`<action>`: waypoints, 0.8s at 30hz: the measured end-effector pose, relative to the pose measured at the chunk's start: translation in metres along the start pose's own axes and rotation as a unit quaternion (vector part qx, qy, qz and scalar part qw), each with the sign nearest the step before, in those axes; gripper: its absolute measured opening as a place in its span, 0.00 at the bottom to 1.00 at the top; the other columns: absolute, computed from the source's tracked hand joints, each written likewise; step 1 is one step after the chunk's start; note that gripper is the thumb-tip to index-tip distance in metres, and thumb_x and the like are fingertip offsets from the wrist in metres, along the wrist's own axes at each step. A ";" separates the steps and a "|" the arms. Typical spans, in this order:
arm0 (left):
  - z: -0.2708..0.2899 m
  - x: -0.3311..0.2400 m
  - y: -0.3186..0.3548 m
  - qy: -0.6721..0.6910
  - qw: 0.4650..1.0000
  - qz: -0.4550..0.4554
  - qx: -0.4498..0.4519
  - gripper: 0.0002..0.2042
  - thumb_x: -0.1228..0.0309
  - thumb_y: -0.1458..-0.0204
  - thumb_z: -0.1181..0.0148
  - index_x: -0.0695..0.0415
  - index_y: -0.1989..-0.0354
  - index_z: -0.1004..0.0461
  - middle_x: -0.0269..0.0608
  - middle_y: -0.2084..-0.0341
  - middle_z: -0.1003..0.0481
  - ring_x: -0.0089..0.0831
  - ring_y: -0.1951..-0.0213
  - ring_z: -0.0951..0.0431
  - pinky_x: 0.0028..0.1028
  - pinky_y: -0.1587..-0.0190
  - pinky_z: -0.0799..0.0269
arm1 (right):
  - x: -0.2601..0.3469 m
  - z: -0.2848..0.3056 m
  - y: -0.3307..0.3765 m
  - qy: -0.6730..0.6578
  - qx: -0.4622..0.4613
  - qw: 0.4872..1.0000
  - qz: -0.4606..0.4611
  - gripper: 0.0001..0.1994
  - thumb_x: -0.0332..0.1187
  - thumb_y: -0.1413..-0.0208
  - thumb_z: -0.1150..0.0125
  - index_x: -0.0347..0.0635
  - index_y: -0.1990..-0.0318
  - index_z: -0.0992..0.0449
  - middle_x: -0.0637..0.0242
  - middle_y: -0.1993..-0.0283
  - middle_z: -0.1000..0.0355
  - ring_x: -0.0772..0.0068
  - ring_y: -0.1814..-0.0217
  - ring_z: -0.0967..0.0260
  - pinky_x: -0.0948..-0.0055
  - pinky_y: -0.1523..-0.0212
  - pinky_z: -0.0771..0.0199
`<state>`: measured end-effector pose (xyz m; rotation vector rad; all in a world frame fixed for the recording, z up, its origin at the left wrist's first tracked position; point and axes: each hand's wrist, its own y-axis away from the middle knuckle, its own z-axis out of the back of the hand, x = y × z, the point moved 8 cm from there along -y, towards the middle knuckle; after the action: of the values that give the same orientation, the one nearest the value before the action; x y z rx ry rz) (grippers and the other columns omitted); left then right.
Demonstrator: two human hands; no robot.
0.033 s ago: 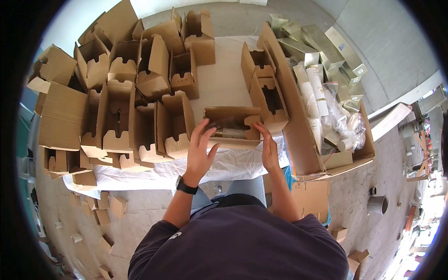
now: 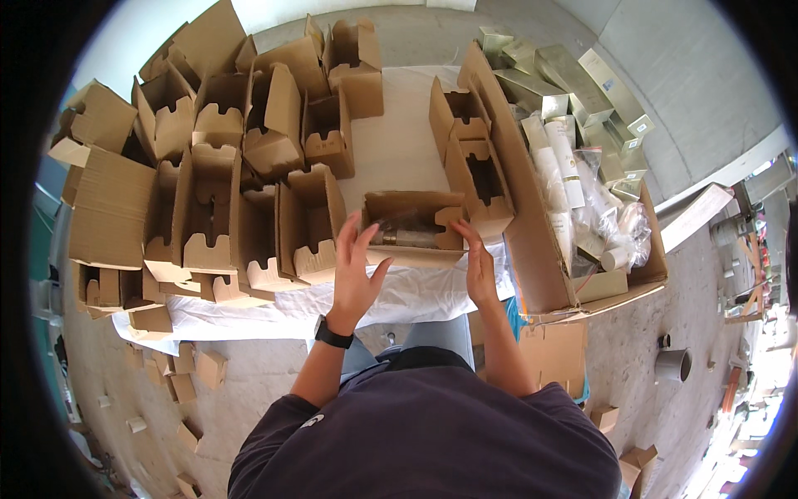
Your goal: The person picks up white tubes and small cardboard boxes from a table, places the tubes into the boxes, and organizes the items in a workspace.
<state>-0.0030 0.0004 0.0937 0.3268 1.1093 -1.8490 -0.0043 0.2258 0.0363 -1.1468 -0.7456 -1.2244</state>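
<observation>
A small open cardboard box (image 2: pixel 416 256) lies lengthwise in front of me on the white-covered table. Inside it is a cylindrical item in transparent plastic wrap (image 2: pixel 409 238), whose kind I cannot make out. My left hand (image 2: pixel 357 270), with a dark watch on the wrist, is at the box's left end. Its fingers are spread and hold nothing, and the fingertips rise beside the corner. At the right end, my right hand (image 2: pixel 480 264) rests its stretched fingers against the cardboard edge. Just left of my left hand stands another open cardboard box (image 2: pixel 312 218).
Rows of open cardboard boxes (image 2: pixel 208 204) fill the table's left side. Two narrow boxes (image 2: pixel 472 162) stand at the right, against a large carton (image 2: pixel 532 249) holding gold-coloured boxes (image 2: pixel 573 83), white tubes (image 2: pixel 564 154) and plastic bags. Small cartons (image 2: pixel 213 368) lie on the floor.
My left hand has shifted slightly left, its fingers easing away from the box's left end. The right hand and the box look the same.
</observation>
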 end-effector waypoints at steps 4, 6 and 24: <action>-0.006 0.012 0.010 0.082 0.992 0.079 -0.044 0.43 0.77 0.55 0.31 0.57 0.32 0.51 0.52 0.32 0.53 0.49 0.31 0.47 0.42 0.33 0.43 | -0.010 0.001 0.001 -0.001 -0.005 1.000 -0.002 0.31 0.51 0.29 0.76 0.34 0.40 0.32 0.51 0.34 0.38 0.56 0.26 0.49 0.62 0.28 0.56; -0.017 0.020 0.015 0.125 0.987 0.089 -0.043 0.48 0.77 0.54 0.31 0.61 0.29 0.61 0.54 0.31 0.53 0.48 0.31 0.48 0.43 0.32 0.48 | -0.015 0.000 0.004 -0.009 -0.012 1.000 0.007 0.31 0.51 0.29 0.76 0.35 0.39 0.33 0.51 0.33 0.39 0.57 0.26 0.50 0.62 0.28 0.56; -0.043 0.056 0.035 0.102 0.986 0.135 0.006 0.35 0.65 0.45 0.37 0.65 0.34 0.49 0.56 0.39 0.37 0.49 0.38 0.37 0.38 0.36 0.43 | -0.013 -0.007 0.003 -0.089 -0.029 0.996 -0.004 0.24 0.43 0.33 0.54 0.39 0.36 0.37 0.58 0.37 0.34 0.63 0.32 0.41 0.66 0.32 0.47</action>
<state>-0.0140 -0.0033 0.0157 0.6538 1.1295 -1.6085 -0.0049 0.2235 0.0220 -1.3134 -0.8524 -1.1665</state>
